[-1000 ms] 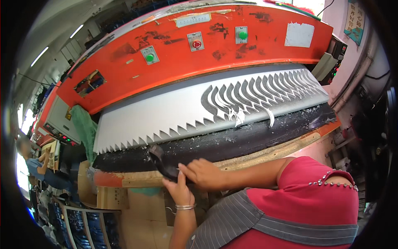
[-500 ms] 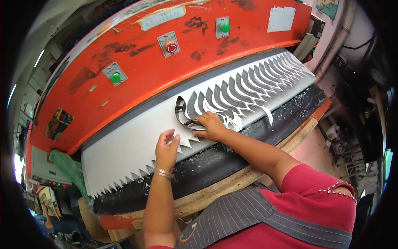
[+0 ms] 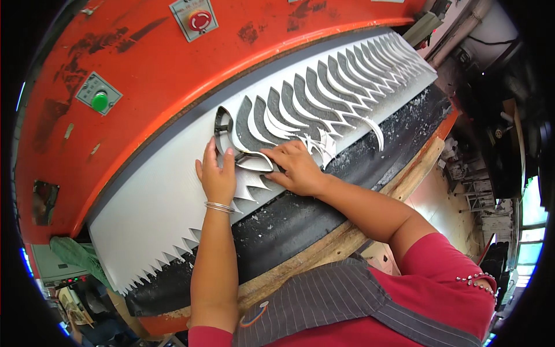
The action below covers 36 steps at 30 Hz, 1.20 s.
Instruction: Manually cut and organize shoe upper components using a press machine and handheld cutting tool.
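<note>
A curved metal cutting die point(image 3: 247, 161), a dark S-shaped outline with cross braces, stands on a pale sheet point(image 3: 144, 214). My left hand point(image 3: 218, 176) is beside the die's left side, fingers apart and stretched, its fingertips appearing to touch the rim. At the die's lower right end, my right hand point(image 3: 300, 169) grips the rim between fingers and thumb. To the right runs a row of wavy dark cutouts point(image 3: 298, 110) with white strips between them. Loose white scraps point(image 3: 324, 144) lie by my right fingers.
Behind the sheet rises an orange-red machine front point(image 3: 156, 63) with a green button point(image 3: 100, 101) and a red button point(image 3: 199, 21). Along the near side runs a black surface point(image 3: 277, 222) dotted with white bits, then a wooden edge point(image 3: 341, 248). Green cloth point(image 3: 75, 251) hangs at the left.
The die has moved left along the sheet and turned slightly, with my right hand on it. My left hand has come up to the die's left side. The view has shifted closer.
</note>
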Motion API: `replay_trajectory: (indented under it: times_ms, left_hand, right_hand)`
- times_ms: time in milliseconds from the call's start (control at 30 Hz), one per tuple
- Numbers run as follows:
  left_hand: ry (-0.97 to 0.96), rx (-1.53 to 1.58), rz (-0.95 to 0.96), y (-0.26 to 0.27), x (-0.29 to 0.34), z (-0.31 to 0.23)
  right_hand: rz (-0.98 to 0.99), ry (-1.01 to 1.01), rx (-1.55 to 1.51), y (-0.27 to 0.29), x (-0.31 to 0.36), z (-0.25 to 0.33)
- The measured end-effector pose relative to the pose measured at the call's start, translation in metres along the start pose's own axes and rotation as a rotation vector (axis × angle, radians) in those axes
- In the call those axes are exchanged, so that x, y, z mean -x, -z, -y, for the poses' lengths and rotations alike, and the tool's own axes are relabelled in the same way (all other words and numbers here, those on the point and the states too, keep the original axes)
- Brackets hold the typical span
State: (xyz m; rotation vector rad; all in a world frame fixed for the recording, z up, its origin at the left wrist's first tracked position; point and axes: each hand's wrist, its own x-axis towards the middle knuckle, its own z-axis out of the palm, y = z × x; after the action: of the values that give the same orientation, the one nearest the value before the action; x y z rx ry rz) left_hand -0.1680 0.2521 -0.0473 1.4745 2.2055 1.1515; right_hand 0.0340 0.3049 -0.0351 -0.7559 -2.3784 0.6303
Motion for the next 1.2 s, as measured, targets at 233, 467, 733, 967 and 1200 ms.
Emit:
replay_trajectory:
  times_ms: [233,467,733,967,1200]
  left_hand:
    - [0.010,0.045,0.004,0.003,-0.001,-0.005]
    - [0.054,0.240,0.023,0.003,-0.001,-0.003]
    - [0.049,0.364,0.028,0.001,-0.004,-0.005]
    - [0.066,0.113,0.126,0.007,-0.008,-0.007]
    - [0.058,-0.078,0.137,0.018,0.000,-0.007]
  right_hand:
    - [-0.033,0.043,0.024,0.003,-0.005,-0.002]
    - [-0.080,0.114,0.054,0.001,-0.003,-0.006]
    - [-0.049,0.109,0.021,0.002,-0.005,-0.009]
    - [-0.025,0.120,0.057,0.002,-0.007,-0.007]
    - [0.000,0.096,0.095,0.005,-0.002,0.005]
